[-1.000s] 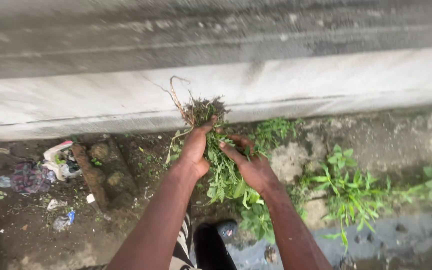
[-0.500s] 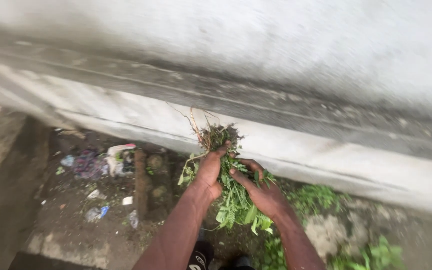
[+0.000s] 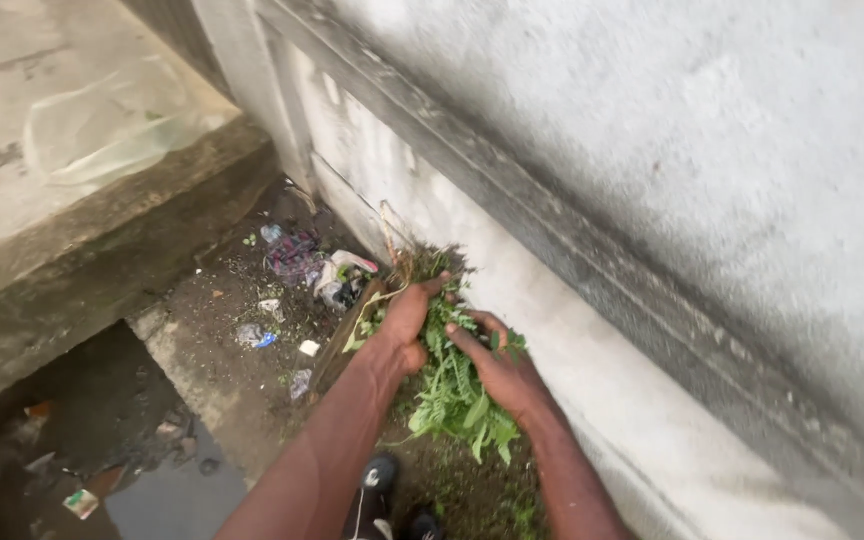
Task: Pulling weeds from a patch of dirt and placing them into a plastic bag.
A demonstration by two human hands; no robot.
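Note:
Both my hands hold one bunch of pulled green weeds [image 3: 452,385] with earthy roots and dry stalks sticking up at its top. My left hand [image 3: 407,320] grips the bunch from the left, near the roots. My right hand [image 3: 497,365] clasps it from the right, fingers curled over the leaves. The bunch hangs above dark soil at the foot of a stained white wall [image 3: 672,170]. My black shoes [image 3: 380,475] show below my arms.
Litter of cloth, plastic scraps and wrappers [image 3: 297,265] lies on the dirt strip by the wall. A raised concrete slab [image 3: 82,150] stands at the left, with a wet drain channel [image 3: 122,460] below it.
The view has swung left and tilted, so the wall now runs diagonally and the concrete slab has come into sight. Both hands keep hold of the weeds.

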